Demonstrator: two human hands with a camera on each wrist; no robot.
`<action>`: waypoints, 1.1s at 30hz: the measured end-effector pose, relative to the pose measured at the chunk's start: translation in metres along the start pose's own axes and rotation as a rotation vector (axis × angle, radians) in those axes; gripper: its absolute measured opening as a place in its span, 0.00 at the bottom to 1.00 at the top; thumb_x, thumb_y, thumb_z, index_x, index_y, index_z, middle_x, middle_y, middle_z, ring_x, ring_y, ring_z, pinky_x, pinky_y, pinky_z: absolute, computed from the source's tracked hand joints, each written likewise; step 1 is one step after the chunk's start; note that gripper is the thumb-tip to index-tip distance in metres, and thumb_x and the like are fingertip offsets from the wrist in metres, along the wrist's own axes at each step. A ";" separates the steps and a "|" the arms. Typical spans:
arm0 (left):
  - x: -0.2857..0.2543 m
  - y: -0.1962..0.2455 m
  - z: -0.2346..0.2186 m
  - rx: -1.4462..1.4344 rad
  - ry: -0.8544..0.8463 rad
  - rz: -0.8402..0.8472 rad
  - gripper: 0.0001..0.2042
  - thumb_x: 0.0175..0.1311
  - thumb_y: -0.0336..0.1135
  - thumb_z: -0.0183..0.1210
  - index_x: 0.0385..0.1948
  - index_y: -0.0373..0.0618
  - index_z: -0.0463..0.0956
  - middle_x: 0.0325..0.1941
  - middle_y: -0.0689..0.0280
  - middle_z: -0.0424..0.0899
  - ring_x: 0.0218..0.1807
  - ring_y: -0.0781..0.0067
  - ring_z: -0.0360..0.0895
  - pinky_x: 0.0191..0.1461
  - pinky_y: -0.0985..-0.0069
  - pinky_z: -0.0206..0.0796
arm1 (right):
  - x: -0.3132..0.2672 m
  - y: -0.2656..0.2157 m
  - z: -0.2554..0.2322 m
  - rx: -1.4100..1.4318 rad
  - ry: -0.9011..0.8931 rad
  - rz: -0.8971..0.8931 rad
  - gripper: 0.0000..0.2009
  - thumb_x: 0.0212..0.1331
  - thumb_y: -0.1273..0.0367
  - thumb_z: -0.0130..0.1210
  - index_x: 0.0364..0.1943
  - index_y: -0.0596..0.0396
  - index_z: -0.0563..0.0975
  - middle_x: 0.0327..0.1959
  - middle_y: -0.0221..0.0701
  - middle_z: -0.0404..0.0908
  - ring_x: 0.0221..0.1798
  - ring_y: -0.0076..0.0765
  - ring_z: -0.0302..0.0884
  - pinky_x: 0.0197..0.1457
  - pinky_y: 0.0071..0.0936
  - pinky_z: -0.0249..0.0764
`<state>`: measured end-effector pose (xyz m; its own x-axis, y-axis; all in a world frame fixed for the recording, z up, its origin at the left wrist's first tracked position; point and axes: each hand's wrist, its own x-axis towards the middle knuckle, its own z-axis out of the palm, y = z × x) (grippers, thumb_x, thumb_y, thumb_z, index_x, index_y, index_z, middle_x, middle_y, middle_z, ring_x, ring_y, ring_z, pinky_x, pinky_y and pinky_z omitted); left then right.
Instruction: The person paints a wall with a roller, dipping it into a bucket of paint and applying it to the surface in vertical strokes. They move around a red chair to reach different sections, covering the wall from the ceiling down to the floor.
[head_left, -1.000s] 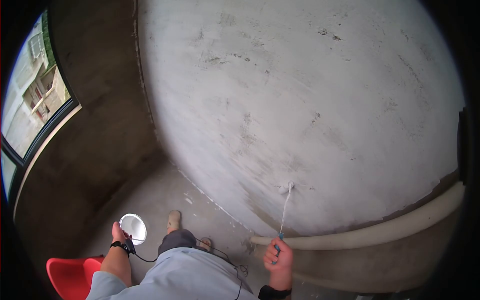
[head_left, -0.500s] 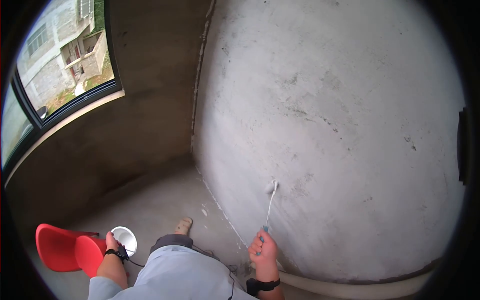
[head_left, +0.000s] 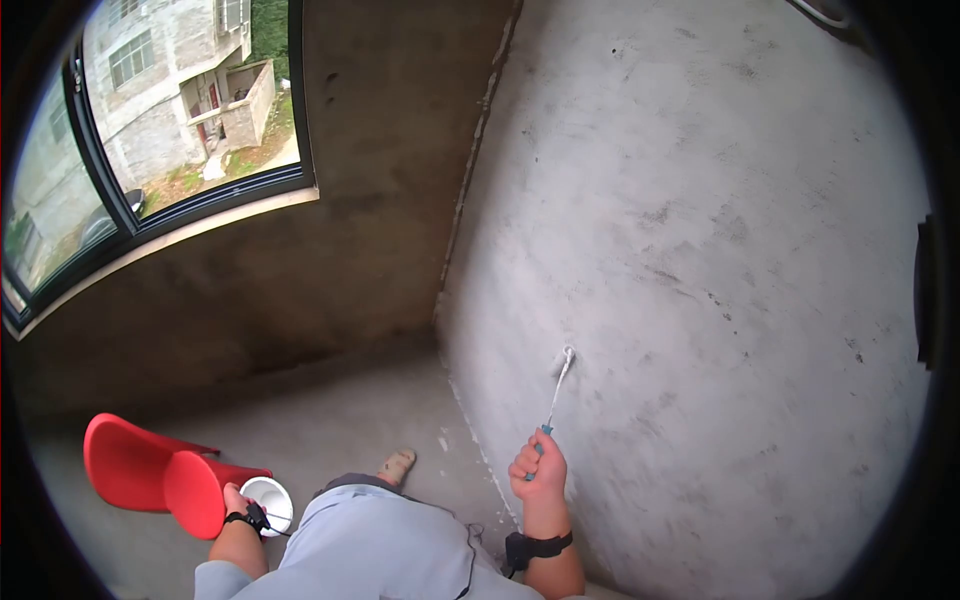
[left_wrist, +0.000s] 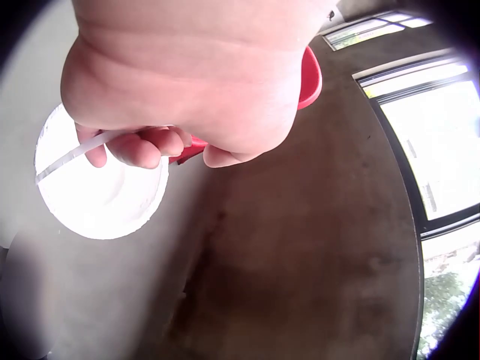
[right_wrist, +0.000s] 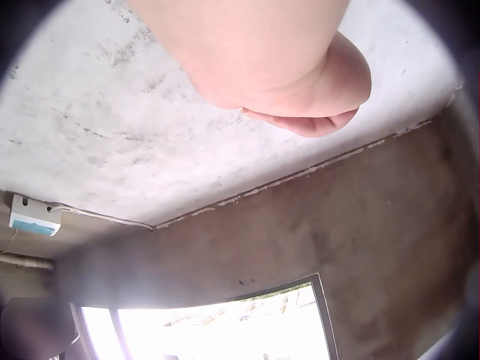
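Two things we hold: our right hand grips a roller against the wall, toward its lower left corner; our left hand holds a bucket by its handle, beside a chair.

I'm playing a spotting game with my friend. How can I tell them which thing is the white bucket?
In the head view, find the big window at the upper left, then drop down to the red chair. Just right of its seat, at the person's left hand, is the white bucket. It is round and white; the chair is red.
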<state>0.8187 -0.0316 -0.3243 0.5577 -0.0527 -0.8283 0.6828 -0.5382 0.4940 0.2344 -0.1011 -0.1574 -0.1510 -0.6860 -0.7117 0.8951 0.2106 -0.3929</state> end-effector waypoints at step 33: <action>0.070 0.043 0.050 0.074 -0.096 -0.031 0.13 0.53 0.49 0.46 0.25 0.51 0.61 0.18 0.70 0.60 0.18 0.73 0.60 0.29 0.61 0.61 | 0.018 0.042 0.006 -0.073 0.213 -0.115 0.12 0.58 0.64 0.53 0.22 0.43 0.63 0.12 0.19 0.53 0.12 0.21 0.46 0.17 0.23 0.46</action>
<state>0.8635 -0.1007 -0.3741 0.4868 -0.1134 -0.8661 0.6606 -0.6010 0.4500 0.2713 -0.1092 -0.1834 -0.3417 -0.5475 -0.7639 0.8355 0.1951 -0.5136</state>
